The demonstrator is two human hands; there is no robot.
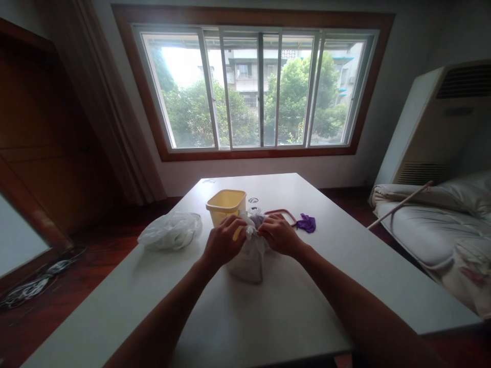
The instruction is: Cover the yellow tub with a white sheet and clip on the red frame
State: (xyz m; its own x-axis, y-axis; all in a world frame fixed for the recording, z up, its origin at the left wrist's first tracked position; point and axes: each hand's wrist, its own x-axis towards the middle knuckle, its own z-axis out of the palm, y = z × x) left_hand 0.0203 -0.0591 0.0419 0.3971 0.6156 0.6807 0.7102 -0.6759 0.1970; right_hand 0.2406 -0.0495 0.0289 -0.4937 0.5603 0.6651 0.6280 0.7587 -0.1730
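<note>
A whitish plastic bag (248, 266) with something inside rests on the white table, its gathered top pinched between both hands. My left hand (226, 237) is closed on the left side of the bag's neck, fingertips pressed together. Across from it, my right hand (279, 234) grips the right side of the same neck. What the bag contains is hidden. Just behind the left hand stands a yellow plastic bin (226, 200), partly covered by the hand and the bag. A greyish-purple patch shows at the bag's top between the hands.
On the table (345, 266), a crumpled clear plastic bag (171, 231) lies left. A brown-rimmed lid (286, 215) and a purple cloth-like piece (306, 223) lie right of the bin. A sofa (418, 214) with a stick across it stands right; cables (42, 281) lie on the floor left.
</note>
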